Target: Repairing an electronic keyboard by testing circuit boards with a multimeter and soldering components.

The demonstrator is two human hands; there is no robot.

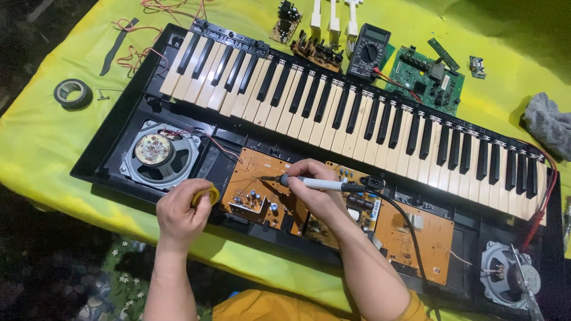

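An opened keyboard lies slantwise on a table under a yellow cloth, its black and cream keys running from upper left to lower right and its lower half laid bare. In that open part sit orange-brown circuit boards side by side, dotted with small parts, with a round grey speaker to their left and a second speaker at the far right end. The right hand is closed around a soldering iron with a pale handle and a black cord trailing off to the right; its dark tip rests on the leftmost board. The left hand is curled shut on a small round yellow object, held just beside the left edge of that same board, near the first speaker. Beyond the keys lie a dark multimeter with red leads, a green circuit board, some loose white keys and smaller boards. A roll of black tape lies well off to the left on the cloth, and a grey rag sits at the right edge.
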